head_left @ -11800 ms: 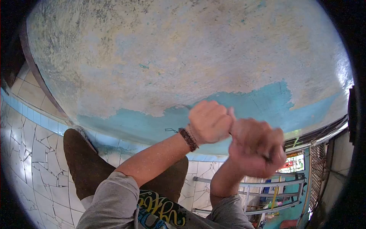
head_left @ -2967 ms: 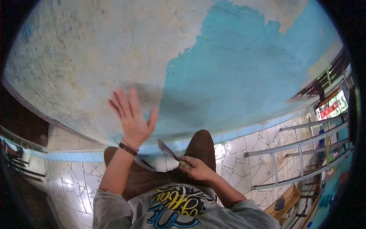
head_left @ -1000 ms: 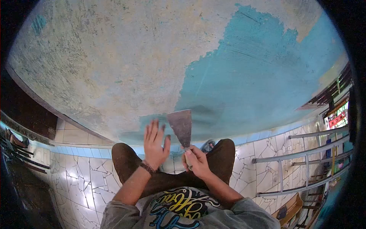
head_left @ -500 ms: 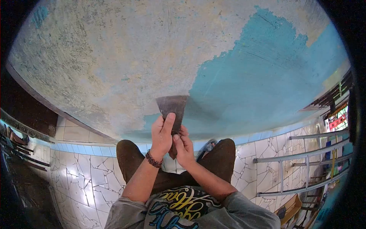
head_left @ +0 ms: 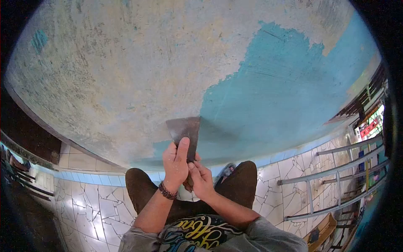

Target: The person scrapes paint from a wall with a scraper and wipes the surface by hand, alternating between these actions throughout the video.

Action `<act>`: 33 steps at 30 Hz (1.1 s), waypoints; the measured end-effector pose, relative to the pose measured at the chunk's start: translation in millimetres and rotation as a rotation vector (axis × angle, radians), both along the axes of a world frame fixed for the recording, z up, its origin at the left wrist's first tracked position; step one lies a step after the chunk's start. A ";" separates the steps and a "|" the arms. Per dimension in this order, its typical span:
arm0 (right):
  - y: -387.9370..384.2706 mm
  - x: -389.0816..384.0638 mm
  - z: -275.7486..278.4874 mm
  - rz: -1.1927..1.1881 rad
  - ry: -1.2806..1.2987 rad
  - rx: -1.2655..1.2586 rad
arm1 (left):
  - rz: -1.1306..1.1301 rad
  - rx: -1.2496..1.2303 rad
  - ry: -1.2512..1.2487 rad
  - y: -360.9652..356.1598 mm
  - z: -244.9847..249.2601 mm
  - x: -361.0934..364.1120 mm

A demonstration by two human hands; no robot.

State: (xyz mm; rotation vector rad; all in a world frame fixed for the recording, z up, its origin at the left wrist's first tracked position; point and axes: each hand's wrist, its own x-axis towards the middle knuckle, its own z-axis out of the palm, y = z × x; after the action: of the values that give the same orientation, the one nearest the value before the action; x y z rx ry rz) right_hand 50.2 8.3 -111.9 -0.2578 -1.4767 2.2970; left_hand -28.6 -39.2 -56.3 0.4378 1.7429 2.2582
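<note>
A wide putty knife (head_left: 187, 128) with a dark, flared metal blade lies against the wall, its broad edge pointing up. Its upper right corner meets the ragged border between blue paint (head_left: 268, 92) and bare, scraped wall (head_left: 138, 67). My left hand (head_left: 175, 167), with a dark braided bracelet at the wrist, is closed around the handle, thumb pressed along the blade. Just below and to the right, my right hand (head_left: 201, 181) is also closed on the handle's lower part. Most of the handle is hidden by my fingers.
My bent knees (head_left: 140, 185) flank my arms close to the wall. A metal ladder (head_left: 310, 179) lies to the right, near a wooden box (head_left: 323, 230). Light blue tiles (head_left: 94, 178) edge the wall's foot above a cracked-pattern floor (head_left: 100, 203). A dark opening (head_left: 31, 126) is at left.
The view has shifted, so wall, hands and putty knife appear lower and slightly further left. The blade stays at about the same spot on the wall, and both hands keep their grip.
</note>
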 end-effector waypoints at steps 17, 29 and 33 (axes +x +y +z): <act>8.4 -5.5 25.0 0.089 -0.036 0.018 | -0.009 0.045 -0.065 -0.5 26.5 -10.1; 20.2 34.4 -42.7 -0.036 -0.338 0.604 | 0.014 0.160 -0.394 -1.2 -76.9 24.5; 25.5 10.0 -88.1 -0.139 -0.281 0.623 | 0.013 0.215 -0.390 2.3 -67.6 6.8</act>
State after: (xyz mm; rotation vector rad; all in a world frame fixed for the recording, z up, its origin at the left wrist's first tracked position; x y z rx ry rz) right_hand 60.2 33.8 -200.0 -0.4903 -2.1482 1.6360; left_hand -21.7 -37.0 -123.9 0.0182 1.3219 2.3542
